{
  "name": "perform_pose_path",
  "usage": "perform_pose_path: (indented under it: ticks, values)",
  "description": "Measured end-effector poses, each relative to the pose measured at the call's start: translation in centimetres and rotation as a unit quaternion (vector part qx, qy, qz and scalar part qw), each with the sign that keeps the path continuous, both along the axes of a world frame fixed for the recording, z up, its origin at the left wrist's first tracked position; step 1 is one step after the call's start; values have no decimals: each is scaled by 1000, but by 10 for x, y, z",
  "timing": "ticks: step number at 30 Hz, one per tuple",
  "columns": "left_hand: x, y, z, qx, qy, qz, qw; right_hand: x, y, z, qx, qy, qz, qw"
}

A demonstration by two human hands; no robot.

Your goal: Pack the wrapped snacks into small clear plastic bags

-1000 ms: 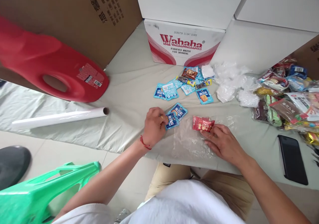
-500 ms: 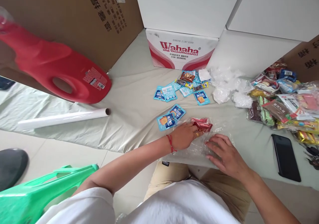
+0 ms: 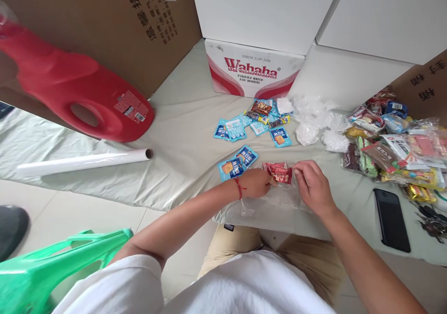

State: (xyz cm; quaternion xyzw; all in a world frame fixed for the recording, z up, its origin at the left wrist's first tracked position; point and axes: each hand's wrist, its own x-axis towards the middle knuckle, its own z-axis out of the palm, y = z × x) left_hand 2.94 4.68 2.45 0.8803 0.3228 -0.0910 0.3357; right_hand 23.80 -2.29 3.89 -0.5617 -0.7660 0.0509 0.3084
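Two red snack packets [image 3: 279, 172] lie on a clear plastic bag [image 3: 279, 200] at the table's front edge. My left hand [image 3: 257, 183], with a red string on its wrist, has its fingers closed at the packets' left side; what they pinch is too small to tell. At the right of the packets my right hand [image 3: 312, 183] is closed in a pinch on the edge of the clear bag. Blue snack packets [image 3: 232, 167] rest just beyond my left hand. Farther back is a pile of blue packets [image 3: 236, 128] with a brown packet [image 3: 261, 106].
Crumpled clear plastic [image 3: 314, 113] and many bagged snacks [image 3: 394, 151] lie at the right, with a black phone [image 3: 393, 221] in front. A Wahaha box [image 3: 254, 69] stands behind. On the left are a red jug [image 3: 80, 90], a white roll [image 3: 84, 161] and a green stool [image 3: 66, 258].
My right hand has moved forward and its spread fingers have closed on the bag's edge. The red packets have turned and shifted slightly left, and my left hand's fingers have curled in.
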Motion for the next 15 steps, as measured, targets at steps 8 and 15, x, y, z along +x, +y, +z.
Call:
perform_pose_path:
  ticks: [8,15]
  values:
    - [-3,2,6,-28,-35,10,999,10,-14,21,-69,-89,190,975]
    - [-8,-13,39,43,-87,8,995,20,-84,-45,-69,-100,85,989]
